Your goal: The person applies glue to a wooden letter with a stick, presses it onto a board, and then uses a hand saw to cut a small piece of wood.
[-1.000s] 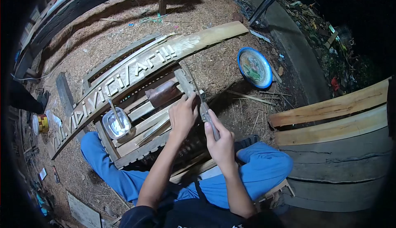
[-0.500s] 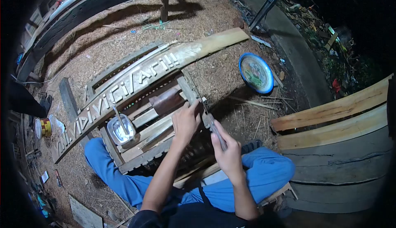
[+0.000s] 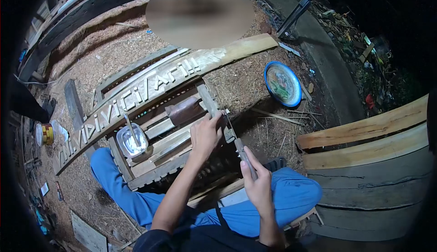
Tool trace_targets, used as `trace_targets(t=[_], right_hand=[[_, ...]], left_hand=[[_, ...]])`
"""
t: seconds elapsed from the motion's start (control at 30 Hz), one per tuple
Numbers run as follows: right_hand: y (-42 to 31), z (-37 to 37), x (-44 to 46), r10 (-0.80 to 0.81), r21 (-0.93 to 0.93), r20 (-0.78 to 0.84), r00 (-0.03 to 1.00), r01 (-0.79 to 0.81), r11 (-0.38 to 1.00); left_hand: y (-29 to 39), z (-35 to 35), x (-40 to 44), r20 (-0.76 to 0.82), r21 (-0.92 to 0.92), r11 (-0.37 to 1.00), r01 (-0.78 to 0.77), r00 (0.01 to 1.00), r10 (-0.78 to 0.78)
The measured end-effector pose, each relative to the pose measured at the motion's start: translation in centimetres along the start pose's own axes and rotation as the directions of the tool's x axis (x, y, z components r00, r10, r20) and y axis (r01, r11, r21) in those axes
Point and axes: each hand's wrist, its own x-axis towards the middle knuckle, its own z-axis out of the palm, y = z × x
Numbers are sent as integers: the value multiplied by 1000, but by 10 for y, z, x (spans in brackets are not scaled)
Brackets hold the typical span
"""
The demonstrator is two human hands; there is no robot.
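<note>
Clock: we put twelve at the top of the view.
Right hand (image 3: 258, 183): we wrap it around the handle (image 3: 250, 166) of the thin saw (image 3: 240, 146), with no gap left, and a finger and thumb lie along the grip.
Saw blade (image 3: 231, 126): we see its long line run from the right hand toward eleven o'clock.
Left hand (image 3: 205, 136): we bend its fingers down onto the wood bar (image 3: 207, 98); we cannot tell if they pinch or just press.
Small pale bit (image 3: 225, 111): it sits by the left fingertips, between one and two o'clock from that hand. From the right hand it is at eleven, so the left hand is nearer. It is too small for us to tell its long way.
Where they meet: we see the blade tip right by the pale bit, but we cannot tell if they touch.
Letter board (image 3: 159, 82): we see it lie long from eight to two o'clock, past the left hand.
Brown roll (image 3: 184, 110): near the left hand, between ten and eleven.
Clear tub (image 3: 132, 141): at nine o'clock from the left hand, with a stick (image 3: 131, 126) in it.
</note>
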Motion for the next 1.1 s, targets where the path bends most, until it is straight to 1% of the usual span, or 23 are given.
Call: trace_targets(t=[0.07,0.1,0.2,0.23,0.33,0.37,0.47,0.6,0.63,0.73,0.77,0.87,0.93,1.0,1.1], right_hand=[[-10,4,2,-1,-31,4,1000,1,1000],[-3,9,10,-16,-46,9,1000,16,999],[3,23,37,-42,-10,-14,999,41,999],[0,21,35,-56,14,-14,998,56,998],[5,7,9,-57,9,-16,998,57,998],[4,3,-1,-25,-52,-15,1000,24,998],[-10,7,2,3,-49,-6,1000,-3,999],[9,27,36,-76,-6,-29,997,76,997],[0,21,32,-59,-73,1,998,59,996],[4,9,4,-79,-41,-25,997,78,996],[0,3,-6,-26,-80,-8,1000,26,996],[-5,2,-6,1,-73,-5,1000,-1,997],[0,6,8,-4,-66,2,1000,4,998],[10,14,22,-94,-57,-17,995,93,994],[3,6,8,-55,-83,6,998,55,995]], left_hand=[[1,0,-2,4,-10,1000,-21,1000,21],[1,0,-2,-9,-14,1000,-25,1000,24],[0,-2,-2,-21,-7,1000,-26,999,25],[0,-2,-1,-18,-10,1000,-20,1000,20],[1,-3,1,-30,-21,1000,-15,999,14],[1,-2,1,-35,-17,1000,-15,999,14],[0,1,-1,-14,-14,1000,-21,1000,21],[0,1,-2,-7,-6,1000,-11,1000,11],[-1,1,-1,-16,-11,1000,-11,1000,11],[-1,3,-1,-4,-14,1000,5,1000,-5],[0,2,-1,7,-11,1000,6,1000,-6],[2,-2,0,34,-9,1000,17,999,-17],[0,0,-1,42,-11,1000,3,999,-3],[0,0,0,35,-11,1000,14,999,-14],[1,-1,-2,4,-18,1000,15,1000,-15]])
